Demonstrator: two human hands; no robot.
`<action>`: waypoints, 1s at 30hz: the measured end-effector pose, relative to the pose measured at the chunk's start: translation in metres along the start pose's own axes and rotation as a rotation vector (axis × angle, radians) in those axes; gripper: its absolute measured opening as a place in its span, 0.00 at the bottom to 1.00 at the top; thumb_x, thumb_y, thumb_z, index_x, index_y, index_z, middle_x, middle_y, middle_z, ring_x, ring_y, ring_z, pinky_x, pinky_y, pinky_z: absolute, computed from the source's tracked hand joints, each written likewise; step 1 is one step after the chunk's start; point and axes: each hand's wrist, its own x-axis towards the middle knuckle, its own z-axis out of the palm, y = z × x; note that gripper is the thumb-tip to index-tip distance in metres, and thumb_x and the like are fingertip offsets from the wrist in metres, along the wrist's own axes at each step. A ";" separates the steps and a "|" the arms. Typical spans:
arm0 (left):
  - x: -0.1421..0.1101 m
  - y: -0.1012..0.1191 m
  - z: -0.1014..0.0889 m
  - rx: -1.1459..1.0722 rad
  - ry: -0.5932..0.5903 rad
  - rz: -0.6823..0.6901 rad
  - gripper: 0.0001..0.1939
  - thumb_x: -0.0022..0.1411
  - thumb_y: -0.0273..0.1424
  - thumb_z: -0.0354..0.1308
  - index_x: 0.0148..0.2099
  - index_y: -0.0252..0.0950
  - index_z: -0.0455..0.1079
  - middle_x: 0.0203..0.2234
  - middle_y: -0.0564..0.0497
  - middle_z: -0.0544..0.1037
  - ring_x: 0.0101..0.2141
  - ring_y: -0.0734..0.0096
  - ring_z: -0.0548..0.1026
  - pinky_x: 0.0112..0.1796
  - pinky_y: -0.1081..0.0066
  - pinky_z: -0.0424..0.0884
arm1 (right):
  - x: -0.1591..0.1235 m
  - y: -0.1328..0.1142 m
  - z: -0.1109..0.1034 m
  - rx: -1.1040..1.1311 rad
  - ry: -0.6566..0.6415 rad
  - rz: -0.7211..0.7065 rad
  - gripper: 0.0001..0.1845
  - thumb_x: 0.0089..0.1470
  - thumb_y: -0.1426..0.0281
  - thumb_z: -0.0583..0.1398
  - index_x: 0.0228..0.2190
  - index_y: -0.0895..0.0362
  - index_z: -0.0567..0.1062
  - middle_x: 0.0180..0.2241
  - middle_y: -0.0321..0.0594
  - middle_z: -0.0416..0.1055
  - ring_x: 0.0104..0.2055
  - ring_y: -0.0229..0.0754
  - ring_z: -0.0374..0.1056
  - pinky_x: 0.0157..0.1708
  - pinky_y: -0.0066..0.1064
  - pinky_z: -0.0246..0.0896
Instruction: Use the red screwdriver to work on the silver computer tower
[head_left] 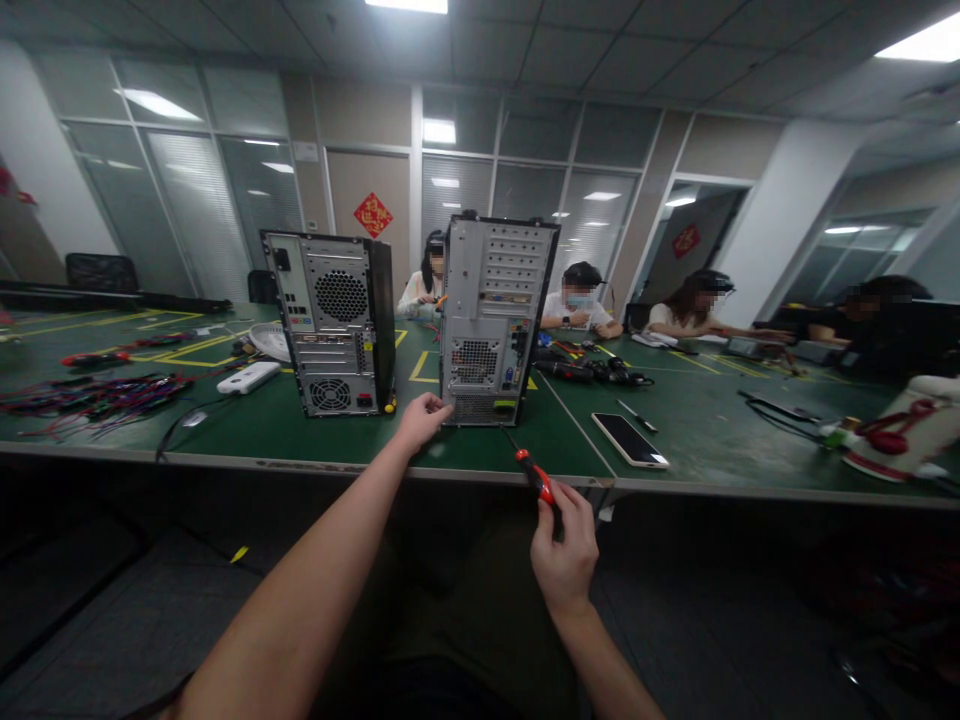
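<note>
My right hand holds a screwdriver by its red and black handle. The shaft points up and away, its tip near the bottom edge of the taller computer tower. That tower stands upright with its silver rear panel facing me, showing ports and slot covers. My left hand is at its lower left corner, fingers curled and thumb tip against or just beside the edge. Whether anything is between those fingers is hidden. A second computer tower stands upright to the left, also rear side toward me.
Left on the green table lie bundled thin wires, a white device and a red-handled tool. To the right are a phone, a slim pointed tool and black cables. Several people sit across the table.
</note>
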 end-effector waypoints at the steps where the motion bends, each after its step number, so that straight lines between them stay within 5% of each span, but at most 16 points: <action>1: 0.000 0.000 0.000 0.003 -0.001 0.002 0.13 0.55 0.42 0.65 0.31 0.38 0.69 0.26 0.54 0.73 0.27 0.69 0.70 0.32 0.69 0.64 | 0.000 0.000 0.000 -0.005 0.006 0.011 0.13 0.66 0.73 0.62 0.52 0.57 0.78 0.45 0.49 0.77 0.48 0.48 0.76 0.48 0.41 0.76; 7: 0.001 0.000 0.000 0.019 0.005 0.000 0.13 0.55 0.42 0.65 0.31 0.38 0.69 0.25 0.54 0.73 0.28 0.69 0.71 0.32 0.69 0.64 | 0.001 0.000 -0.002 0.012 -0.041 0.046 0.05 0.64 0.68 0.66 0.40 0.57 0.77 0.34 0.40 0.75 0.35 0.42 0.73 0.39 0.34 0.73; 15: 0.001 0.000 0.000 0.019 0.008 0.000 0.13 0.55 0.41 0.65 0.31 0.38 0.69 0.26 0.54 0.73 0.28 0.68 0.71 0.33 0.68 0.64 | 0.001 -0.002 0.000 0.009 -0.025 -0.017 0.16 0.67 0.75 0.60 0.54 0.53 0.78 0.48 0.47 0.76 0.49 0.47 0.76 0.50 0.41 0.75; 20: 0.001 -0.001 0.000 0.018 0.009 -0.004 0.13 0.56 0.41 0.65 0.31 0.38 0.70 0.26 0.53 0.74 0.28 0.68 0.71 0.33 0.69 0.64 | 0.000 -0.001 0.000 0.008 -0.004 0.004 0.13 0.67 0.74 0.60 0.51 0.55 0.77 0.47 0.48 0.76 0.50 0.48 0.75 0.50 0.42 0.74; 26: 0.001 -0.002 0.001 0.004 0.005 -0.007 0.13 0.56 0.41 0.66 0.32 0.38 0.70 0.26 0.53 0.74 0.28 0.69 0.71 0.33 0.69 0.64 | 0.001 0.000 -0.001 0.032 -0.030 0.052 0.06 0.64 0.67 0.67 0.40 0.56 0.76 0.36 0.41 0.75 0.37 0.43 0.74 0.40 0.35 0.74; 30: 0.001 -0.001 0.001 -0.001 0.011 -0.002 0.13 0.56 0.41 0.66 0.31 0.38 0.70 0.26 0.53 0.74 0.28 0.69 0.71 0.33 0.69 0.64 | 0.001 0.000 -0.001 0.016 -0.031 0.013 0.06 0.65 0.69 0.65 0.44 0.56 0.78 0.39 0.44 0.75 0.42 0.45 0.74 0.44 0.38 0.75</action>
